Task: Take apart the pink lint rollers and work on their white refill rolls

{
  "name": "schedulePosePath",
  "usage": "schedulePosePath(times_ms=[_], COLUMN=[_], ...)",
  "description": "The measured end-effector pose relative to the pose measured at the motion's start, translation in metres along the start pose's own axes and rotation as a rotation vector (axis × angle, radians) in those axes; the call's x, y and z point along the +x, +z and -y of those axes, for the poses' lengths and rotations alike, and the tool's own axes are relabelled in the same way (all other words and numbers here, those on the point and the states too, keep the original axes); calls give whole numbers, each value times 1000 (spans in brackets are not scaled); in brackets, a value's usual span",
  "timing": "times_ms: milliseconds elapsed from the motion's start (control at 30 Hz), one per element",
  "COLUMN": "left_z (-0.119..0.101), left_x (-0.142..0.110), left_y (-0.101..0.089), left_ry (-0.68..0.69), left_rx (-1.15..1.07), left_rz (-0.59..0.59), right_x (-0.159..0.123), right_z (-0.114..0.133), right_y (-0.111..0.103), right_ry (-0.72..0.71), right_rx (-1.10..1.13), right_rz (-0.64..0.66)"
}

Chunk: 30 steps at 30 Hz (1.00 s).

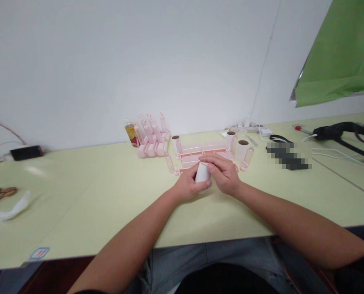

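A white roll (202, 173), which looks like a paper or sticky-sheet roll, stands tilted between my hands above the table. My left hand (188, 184) is wrapped round its lower part, with the thumb across the front. My right hand (224, 173) closes over its top, fingers and thumb at the upper rim. Just behind the hands are shallow pink trays (191, 157), partly covered by my fingers. Around them stand white rolls with brown cores, one (242, 150) to the right and another (175, 143) to the left, beside small pale pink handled pieces (247, 157).
Several pink roller-like tools (152, 143) stand in a group near the wall, by a yellow and red packet (132, 134). A black phone (27, 152) lies far left. To the right are a power strip (249, 128), white cables and a black strap device (338, 132).
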State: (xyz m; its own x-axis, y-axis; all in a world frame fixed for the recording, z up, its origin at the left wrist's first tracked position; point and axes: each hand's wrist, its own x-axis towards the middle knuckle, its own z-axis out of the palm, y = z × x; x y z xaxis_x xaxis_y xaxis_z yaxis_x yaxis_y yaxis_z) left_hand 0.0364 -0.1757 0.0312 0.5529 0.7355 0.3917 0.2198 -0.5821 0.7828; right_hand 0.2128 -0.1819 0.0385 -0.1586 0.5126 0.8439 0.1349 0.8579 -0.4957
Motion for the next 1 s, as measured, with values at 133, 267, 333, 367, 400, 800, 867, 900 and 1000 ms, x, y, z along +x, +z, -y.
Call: schedulePosePath(times_ms=[133,267,333,367,400,800,867,900,1000], left_z=[1,3,3,4,4,3,3,3,4], left_x=[0,0,0,0,0,0,0,0,0], left_y=[0,-1,-1,-1,-1,-1,-1,-1,-1], left_ry=[4,12,16,17,18,9,9,12,27], left_rx=[9,29,30,27,26,38,41,41,41], left_rz=[5,7,8,8,8,0,-1,-1,-3], right_x=[0,1,1,1,1,1,1,1,0], right_z=[0,1,1,1,0,1,1,0,-1], right_y=[0,0,0,0,0,0,0,0,0], right_ry=[-1,0,-2,-4,-5,-5,-2,-2,-3], right_rx=[12,10,9,10,11,4,5,5,7], right_rz=[12,12,9,7,8,15,17,18,18])
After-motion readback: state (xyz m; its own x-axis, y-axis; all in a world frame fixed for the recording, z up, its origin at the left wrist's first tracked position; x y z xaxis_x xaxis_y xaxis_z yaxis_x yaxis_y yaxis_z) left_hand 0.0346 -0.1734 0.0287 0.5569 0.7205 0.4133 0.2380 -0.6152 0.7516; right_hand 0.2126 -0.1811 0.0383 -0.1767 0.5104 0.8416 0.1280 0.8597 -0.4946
